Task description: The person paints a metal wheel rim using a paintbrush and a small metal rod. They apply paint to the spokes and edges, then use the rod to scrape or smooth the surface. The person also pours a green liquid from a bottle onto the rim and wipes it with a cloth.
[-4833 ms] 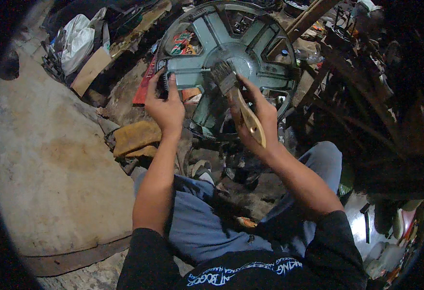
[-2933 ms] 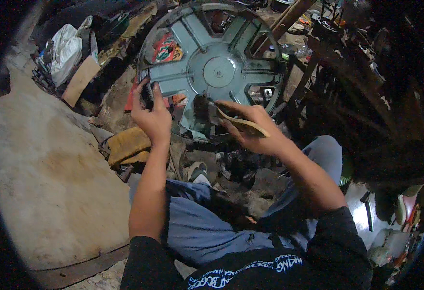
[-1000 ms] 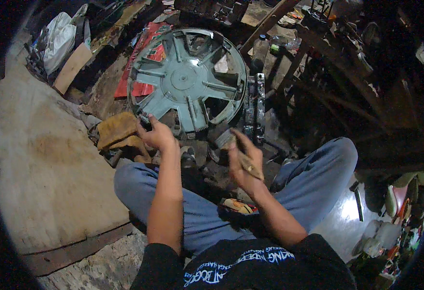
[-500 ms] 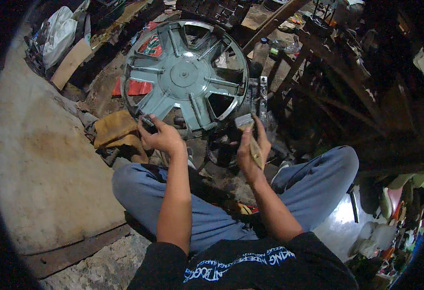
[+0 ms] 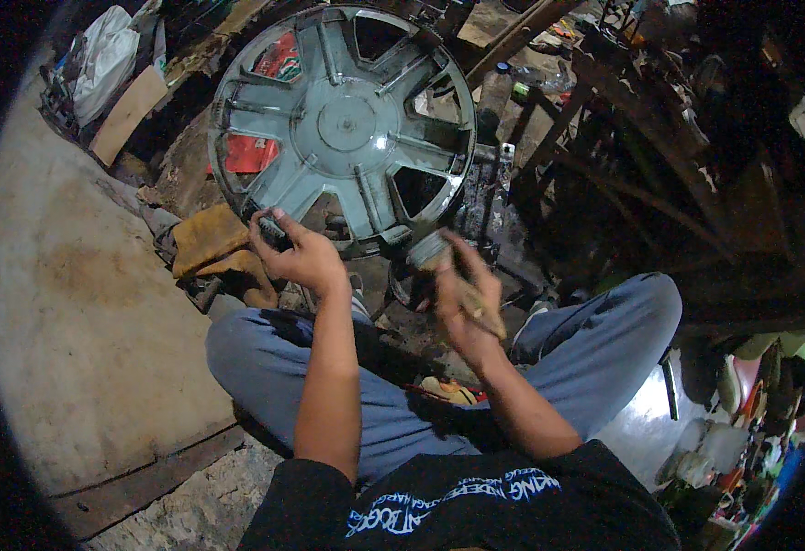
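Note:
A large grey-green wheel cover (image 5: 343, 119), spoked and round, is tilted up in front of me with its wet-looking surface catching light. My left hand (image 5: 309, 259) grips its lower left rim, thumb on top. In my right hand (image 5: 467, 303) is a flat paintbrush (image 5: 483, 314) with a pale wooden handle, slightly blurred by motion. The brush's bristle end is close to the lower right rim of the cover; whether it touches cannot be made out.
A tan cloth (image 5: 210, 243) is bunched left of the wheel cover, beside a stained board (image 5: 90, 303). Behind it lie a red packet (image 5: 251, 153) and a bottle (image 5: 497, 87). Dark metal bars (image 5: 641, 138) crowd the right. A white plastic bag (image 5: 106, 64) rests far left.
The wheel cover has risen and shifted slightly left, turning more toward me. My right hand has brought the brush leftward, closer to the cover's lower rim.

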Demonstrator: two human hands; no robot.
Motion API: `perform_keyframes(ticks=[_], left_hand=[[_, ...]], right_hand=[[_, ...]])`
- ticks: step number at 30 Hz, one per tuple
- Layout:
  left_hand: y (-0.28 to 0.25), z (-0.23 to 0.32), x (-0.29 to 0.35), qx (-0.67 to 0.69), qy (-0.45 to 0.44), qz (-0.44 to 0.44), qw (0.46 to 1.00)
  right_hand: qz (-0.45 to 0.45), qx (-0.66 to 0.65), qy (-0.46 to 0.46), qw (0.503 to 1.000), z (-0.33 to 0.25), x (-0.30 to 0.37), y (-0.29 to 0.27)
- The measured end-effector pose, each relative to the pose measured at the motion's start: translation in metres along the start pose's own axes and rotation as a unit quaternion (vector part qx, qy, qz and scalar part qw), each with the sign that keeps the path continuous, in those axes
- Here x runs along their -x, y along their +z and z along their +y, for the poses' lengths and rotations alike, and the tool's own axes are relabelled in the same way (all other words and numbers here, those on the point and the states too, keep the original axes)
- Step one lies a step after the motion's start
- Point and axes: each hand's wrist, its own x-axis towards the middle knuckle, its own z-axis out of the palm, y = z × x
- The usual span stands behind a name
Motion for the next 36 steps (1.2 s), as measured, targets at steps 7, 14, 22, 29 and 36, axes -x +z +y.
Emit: perform_keyframes(ticks=[7,14,22,29,36], left_hand=[[0.004,-0.003,-0.002,0.036,-0.001,-0.010,0.999],[0.006,-0.007,0.001,0.037,-0.031,-0.005,0.999],[0.006,-0.006,0.004,0.043,-0.001,-0.028,0.999],[0.011,-0.020,0.006,0.092,-0.129,-0.056,0.986],[0.009,0.019,0.022,0.156,-0.358,-0.044,0.920]], right_hand=[[-0.007,0.074,-0.151,0.986,-0.005,0.001,-0.001],[-0.050,0.138,-0.143,0.979,-0.005,-0.009,-0.013],[-0.112,0.119,-0.003,0.987,-0.012,-0.002,-0.024],[0.049,0.058,-0.092,0.993,-0.014,-0.003,-0.023],[0.114,0.030,-0.060,0.991,-0.016,0.004,-0.064]])
